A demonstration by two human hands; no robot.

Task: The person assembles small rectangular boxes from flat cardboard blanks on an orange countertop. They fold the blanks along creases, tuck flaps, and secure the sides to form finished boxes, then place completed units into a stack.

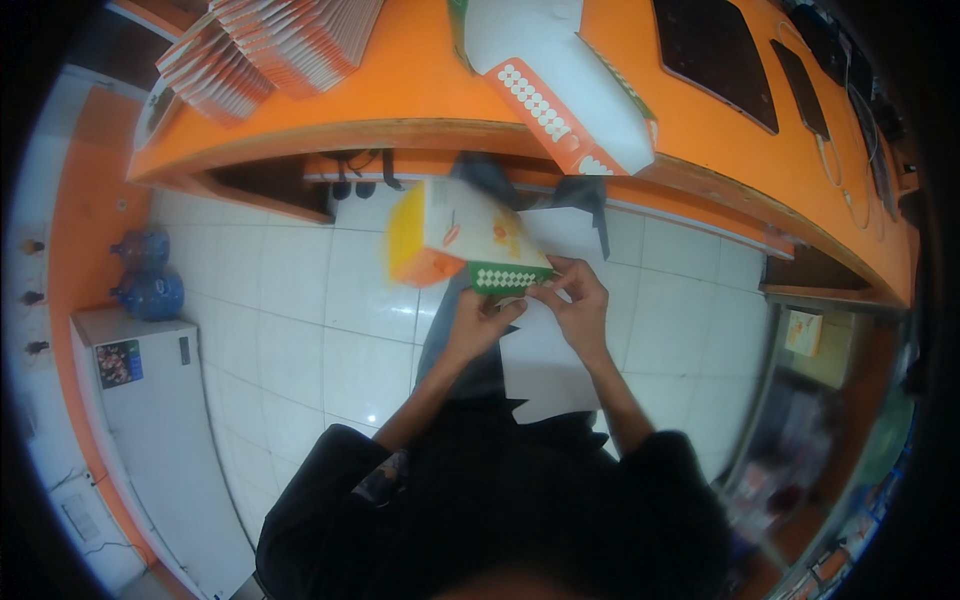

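Over my lap I hold a partly folded carton box (pixel 480 232), white with yellow, orange and green panels. Its yellow and orange end is a little blurred. My left hand (pixel 482 322) grips the near green edge from below, thumb up against it. At the right end of that green panel, my right hand (pixel 572 295) pinches the edge between thumb and fingers. A flat white sheet of card (pixel 545 365) lies across my lap, beneath the box and between my forearms.
Ahead runs an orange desk (pixel 420 95) with a curved front edge. On it are stacked folded cartons (pixel 270 55), an opened carton (pixel 560 85), a dark tablet (pixel 715 60) and a phone (pixel 800 88). A white fridge (pixel 165 430) and blue water bottles (pixel 148 290) stand left.
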